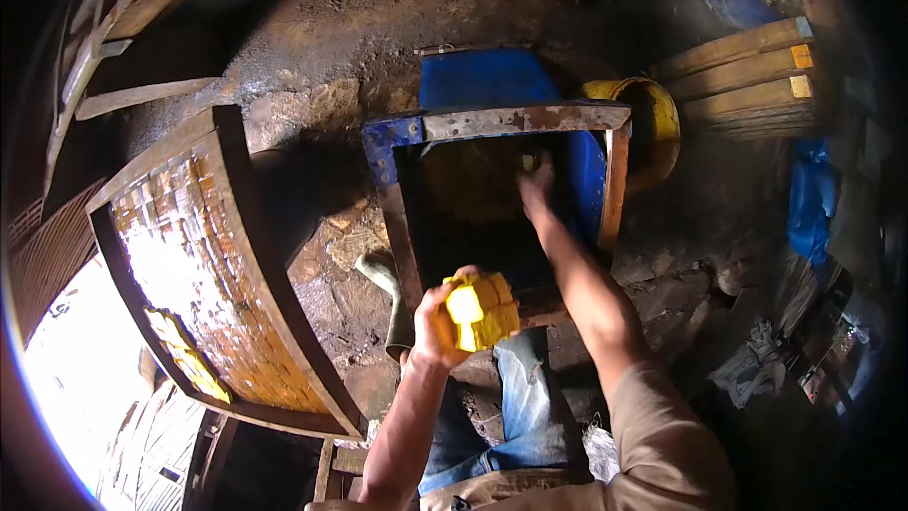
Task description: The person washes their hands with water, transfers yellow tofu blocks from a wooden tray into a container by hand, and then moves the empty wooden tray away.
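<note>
I'm cradling yellow blocks point(484, 310) in my curled left hand point(433, 329), presumably freeing my right hand point(537, 185), its opening and hold unclear, for reaching far inside the wood-rimmed box point(525, 120).

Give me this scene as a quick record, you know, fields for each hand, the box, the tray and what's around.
Left hand: closed around yellow blocks, in front of the box
Right hand: inside the box, by a small yellowish piece; grip unclear
Box: open-topped, blue panels, dark interior
Tray: left of the box, wood-framed, glossy; yellow strips along one edge
Right of box: yellow container, planks
</note>
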Tool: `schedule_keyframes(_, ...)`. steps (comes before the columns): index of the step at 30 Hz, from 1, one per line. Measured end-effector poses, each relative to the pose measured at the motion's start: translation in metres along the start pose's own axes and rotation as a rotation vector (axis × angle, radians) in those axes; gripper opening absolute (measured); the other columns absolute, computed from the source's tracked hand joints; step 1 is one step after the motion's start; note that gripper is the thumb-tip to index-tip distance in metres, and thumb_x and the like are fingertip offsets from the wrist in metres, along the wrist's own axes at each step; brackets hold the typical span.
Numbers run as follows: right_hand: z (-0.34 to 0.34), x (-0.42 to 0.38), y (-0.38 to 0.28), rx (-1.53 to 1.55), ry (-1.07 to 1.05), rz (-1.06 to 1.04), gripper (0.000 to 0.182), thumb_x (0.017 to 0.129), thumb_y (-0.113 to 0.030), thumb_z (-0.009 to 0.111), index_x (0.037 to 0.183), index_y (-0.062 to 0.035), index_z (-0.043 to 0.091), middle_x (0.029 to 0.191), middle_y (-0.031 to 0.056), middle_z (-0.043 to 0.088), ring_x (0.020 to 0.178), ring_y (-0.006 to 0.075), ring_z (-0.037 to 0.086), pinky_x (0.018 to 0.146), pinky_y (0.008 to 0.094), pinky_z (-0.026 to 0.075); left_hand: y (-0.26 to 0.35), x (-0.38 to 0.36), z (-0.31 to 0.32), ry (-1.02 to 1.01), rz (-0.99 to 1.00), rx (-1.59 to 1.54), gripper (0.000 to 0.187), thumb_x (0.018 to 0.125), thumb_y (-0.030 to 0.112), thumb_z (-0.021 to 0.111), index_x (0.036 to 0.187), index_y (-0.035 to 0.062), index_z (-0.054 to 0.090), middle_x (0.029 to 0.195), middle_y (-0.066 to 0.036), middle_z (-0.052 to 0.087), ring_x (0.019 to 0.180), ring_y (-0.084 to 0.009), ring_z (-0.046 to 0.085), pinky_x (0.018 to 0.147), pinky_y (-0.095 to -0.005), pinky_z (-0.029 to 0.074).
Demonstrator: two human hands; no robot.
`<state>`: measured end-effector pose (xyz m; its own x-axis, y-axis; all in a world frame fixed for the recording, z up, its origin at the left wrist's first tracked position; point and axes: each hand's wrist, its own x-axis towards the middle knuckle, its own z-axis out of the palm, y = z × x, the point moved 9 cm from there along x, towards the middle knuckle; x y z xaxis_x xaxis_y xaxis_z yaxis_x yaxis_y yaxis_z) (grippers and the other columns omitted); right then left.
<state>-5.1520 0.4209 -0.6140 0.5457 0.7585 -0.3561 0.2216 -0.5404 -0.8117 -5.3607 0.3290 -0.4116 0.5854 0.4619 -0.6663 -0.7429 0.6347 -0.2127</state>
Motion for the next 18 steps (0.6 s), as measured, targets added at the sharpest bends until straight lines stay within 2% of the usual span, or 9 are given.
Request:
schedule_keyframes(1, 0.001, 0.012, 0.01, -0.1, 0.115, -0.062, 0.055, 0.073, 0.001, 0.069, 0.125, -0.0059, 0.051, 0.114, 0.0107, 0.057, 0.109, 0.025, 0.054, 0.098, 0.0362, 0.043, 0.0, -0.004, -0.002, 0.021, -0.015, 0.005, 0.05, 0.082, 0.045, 0.062, 0.119, 0.012, 0.054, 0.122, -0.022, 0.056, 0.113, -0.0473, 0.055, 0.088, -0.0645, 0.048)
schedule_keyframes(2, 0.014, 0.034, 0.049, 0.39, 0.108, 0.083, 0.053, 0.074, -0.001, 0.07, 0.124, -0.0057, 0.052, 0.114, 0.0106, 0.057, 0.108, 0.0245, 0.054, 0.097, 0.0362, 0.044, 0.0, -0.004, -0.002, 0.003, -0.023, -0.026, 0.05, 0.081, 0.043, 0.063, 0.119, 0.0123, 0.054, 0.123, -0.023, 0.056, 0.114, -0.0478, 0.054, 0.091, -0.0635, 0.047)
schedule_keyframes(8, 0.029, 0.038, 0.037, -0.219, 0.244, 0.036, 0.05, 0.077, -0.004, 0.069, 0.124, -0.005, 0.052, 0.113, 0.0101, 0.058, 0.106, 0.024, 0.055, 0.095, 0.0356, 0.045, 0.008, -0.005, -0.015, 0.008, 0.019, -0.068, 0.055, 0.076, 0.045, 0.066, 0.12, 0.0136, 0.054, 0.125, -0.027, 0.053, 0.119, -0.0499, 0.051, 0.101, -0.062, 0.04)
schedule_keyframes(11, 0.031, 0.03, 0.015, -0.334, 0.244, 0.028, 0.048, 0.078, -0.005, 0.069, 0.124, -0.0046, 0.053, 0.112, 0.0099, 0.058, 0.105, 0.0237, 0.055, 0.094, 0.0354, 0.045, 0.007, -0.004, -0.017, -0.006, 0.004, -0.108, 0.056, 0.076, 0.045, 0.065, 0.121, 0.0136, 0.053, 0.126, -0.027, 0.052, 0.119, -0.0505, 0.05, 0.101, -0.0622, 0.039)
schedule_keyframes(17, 0.04, 0.032, 0.028, -0.497, 0.206, 0.034, 0.045, 0.081, -0.008, 0.069, 0.123, -0.0039, 0.053, 0.111, 0.0094, 0.058, 0.103, 0.0232, 0.056, 0.092, 0.0349, 0.046, 0.008, -0.005, -0.01, -0.014, -0.008, -0.096, 0.057, 0.075, 0.044, 0.066, 0.12, 0.0119, 0.052, 0.127, -0.026, 0.05, 0.121, -0.0506, 0.048, 0.101, -0.0624, 0.039)
schedule_keyframes(18, 0.041, 0.033, 0.026, -0.518, 0.201, 0.04, 0.045, 0.081, -0.008, 0.069, 0.123, -0.0038, 0.053, 0.111, 0.0093, 0.058, 0.102, 0.0231, 0.056, 0.091, 0.0348, 0.046, 0.009, -0.004, -0.009, -0.014, -0.01, -0.069, 0.055, 0.075, 0.046, 0.066, 0.119, 0.0144, 0.054, 0.127, -0.026, 0.051, 0.121, -0.0502, 0.048, 0.1, -0.063, 0.039)
